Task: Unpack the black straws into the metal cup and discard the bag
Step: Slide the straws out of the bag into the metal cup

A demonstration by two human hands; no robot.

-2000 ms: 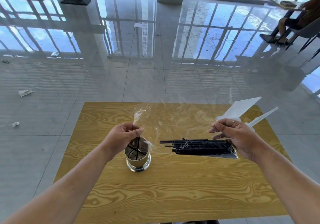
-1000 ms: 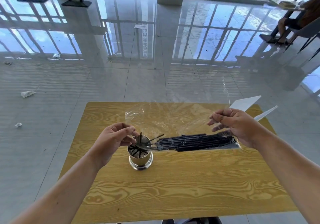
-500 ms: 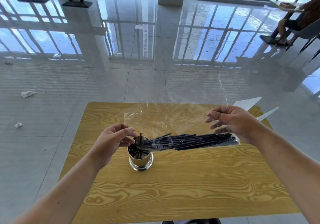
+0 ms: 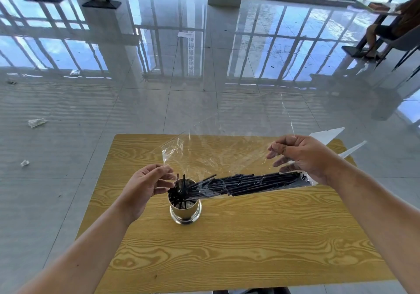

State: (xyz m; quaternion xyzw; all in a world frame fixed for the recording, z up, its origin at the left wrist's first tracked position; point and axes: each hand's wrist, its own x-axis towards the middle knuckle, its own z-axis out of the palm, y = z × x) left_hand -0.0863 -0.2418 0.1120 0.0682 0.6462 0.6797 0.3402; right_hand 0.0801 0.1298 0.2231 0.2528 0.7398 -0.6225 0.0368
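Wood-grain tabletop (image 4: 227, 248) closest to me, with the metal cup (image 4: 186, 213) standing upright near its middle. My left hand (image 4: 145, 187) sits just beside the cup's rim, fingers pinching the open edge of the clear bag (image 4: 216, 155). Most of the black straws (image 4: 250, 183) lie bundled inside the bag, sloping down with their tips over the cup mouth, and a few already stand in the cup. Right hand (image 4: 304, 157) is higher, gripping the bag's other end. Behind it, white paper pieces (image 4: 327, 133) by the tabletop's far corner, then glossy tiled floor (image 4: 159, 102) with crumpled scraps (image 4: 36, 122), and someone seated (image 4: 395, 25) far right
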